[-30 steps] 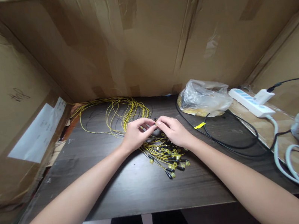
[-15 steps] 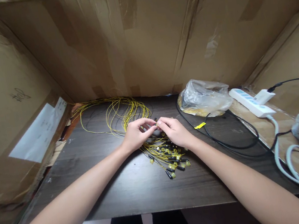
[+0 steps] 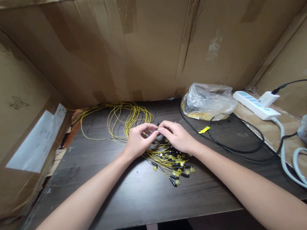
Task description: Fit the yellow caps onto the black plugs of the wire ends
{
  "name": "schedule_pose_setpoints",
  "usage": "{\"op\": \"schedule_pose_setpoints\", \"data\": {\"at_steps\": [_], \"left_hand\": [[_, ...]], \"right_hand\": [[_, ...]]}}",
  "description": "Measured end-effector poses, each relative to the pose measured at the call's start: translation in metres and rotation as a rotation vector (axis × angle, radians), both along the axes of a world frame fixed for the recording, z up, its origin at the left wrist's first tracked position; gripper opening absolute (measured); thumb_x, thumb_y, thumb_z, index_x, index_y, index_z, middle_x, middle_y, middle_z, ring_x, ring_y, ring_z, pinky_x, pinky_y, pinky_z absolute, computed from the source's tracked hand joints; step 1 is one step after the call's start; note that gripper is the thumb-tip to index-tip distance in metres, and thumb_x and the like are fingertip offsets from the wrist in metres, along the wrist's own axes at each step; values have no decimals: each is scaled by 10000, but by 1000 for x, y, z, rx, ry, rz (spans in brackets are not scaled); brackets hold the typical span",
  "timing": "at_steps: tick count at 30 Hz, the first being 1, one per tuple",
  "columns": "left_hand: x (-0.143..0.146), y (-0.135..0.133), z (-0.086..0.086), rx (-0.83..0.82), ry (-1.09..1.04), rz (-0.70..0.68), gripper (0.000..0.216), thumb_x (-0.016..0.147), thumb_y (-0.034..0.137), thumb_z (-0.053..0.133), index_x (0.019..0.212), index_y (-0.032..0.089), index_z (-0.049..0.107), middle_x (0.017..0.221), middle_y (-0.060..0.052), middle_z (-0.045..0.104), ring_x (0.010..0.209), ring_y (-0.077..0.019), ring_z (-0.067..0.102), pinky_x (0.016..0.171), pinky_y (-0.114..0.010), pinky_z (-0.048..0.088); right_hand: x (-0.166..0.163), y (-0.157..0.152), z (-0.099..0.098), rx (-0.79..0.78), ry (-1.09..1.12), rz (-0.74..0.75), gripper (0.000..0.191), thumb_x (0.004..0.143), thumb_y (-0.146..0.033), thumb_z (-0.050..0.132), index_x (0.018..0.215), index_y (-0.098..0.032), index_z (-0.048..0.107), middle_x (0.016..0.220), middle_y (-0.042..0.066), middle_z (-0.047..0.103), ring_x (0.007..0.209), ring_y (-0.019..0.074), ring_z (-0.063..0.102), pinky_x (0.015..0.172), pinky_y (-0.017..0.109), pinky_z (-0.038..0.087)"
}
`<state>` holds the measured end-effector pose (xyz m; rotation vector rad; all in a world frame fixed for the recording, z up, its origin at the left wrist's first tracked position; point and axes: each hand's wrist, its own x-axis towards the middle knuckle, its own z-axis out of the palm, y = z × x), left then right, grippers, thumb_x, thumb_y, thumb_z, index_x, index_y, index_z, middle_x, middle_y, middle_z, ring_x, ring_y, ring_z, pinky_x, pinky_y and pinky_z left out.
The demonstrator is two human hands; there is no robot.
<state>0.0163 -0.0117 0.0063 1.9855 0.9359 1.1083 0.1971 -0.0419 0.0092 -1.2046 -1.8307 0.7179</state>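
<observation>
— What have I got in front of me?

— From the head camera I see both hands meeting over the middle of the dark worktop (image 3: 120, 202). My left hand (image 3: 138, 141) and my right hand (image 3: 178, 137) come together fingertip to fingertip, and between them sits one small wire end (image 3: 157, 130).

— And the grip on each side?

— Both are pinched. The left grip has thumb and forefinger closed on the wire end from its side, and the right grip nips the same piece from the other. The piece is too small for me to say more about it.

— Where does that wire end sit against the rest?

— It is held just above the bundle of yellow wires (image 3: 126, 117), whose loops spread toward the back left of the worktop. The capped ends (image 3: 176, 166) of the bundle lie in a heap just below my right hand, on the near side.

— What lies around?

— A crumpled clear plastic bag (image 3: 208, 100) rests at the back right, with a small yellow tag (image 3: 204, 130) near it. A black cable (image 3: 234, 149) curves across that side. Further right lies a white power strip (image 3: 253, 103), with a thick white cord (image 3: 299, 169) looping off it. Cardboard walls (image 3: 142, 43) close in the back and both sides.
</observation>
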Motion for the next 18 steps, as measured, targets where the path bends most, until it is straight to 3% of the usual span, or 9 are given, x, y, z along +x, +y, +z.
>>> {"op": "schedule_pose_setpoints", "data": {"at_steps": [4, 11, 18], "left_hand": [[0, 0, 0, 4, 10, -17, 196, 853, 340, 699, 902, 155, 740, 808, -37, 746, 636, -115, 636, 548, -195, 492], [-1, 3, -1, -5, 9, 7, 200, 850, 332, 698, 921, 152, 746, 827, -43, 752, 650, -120, 642, 565, -202, 498], [-1, 1, 0, -22, -18, -11, 201, 831, 336, 722, 900, 151, 762, 818, -49, 759, 653, -124, 653, 557, -199, 493]], "right_hand": [[-2, -1, 0, 5, -18, -4, 310, 1003, -309, 417, 749, -194, 553, 741, 12, 601, 728, 161, 549, 701, 284, 394], [-1, -3, 1, 51, -35, -36, 152, 951, -291, 535, 850, -195, 596, 817, 21, 610, 757, 168, 546, 705, 288, 400], [0, -3, 2, 6, -47, 7, 282, 978, -279, 458, 724, -196, 549, 718, 8, 591, 720, 166, 539, 708, 296, 380]]}}
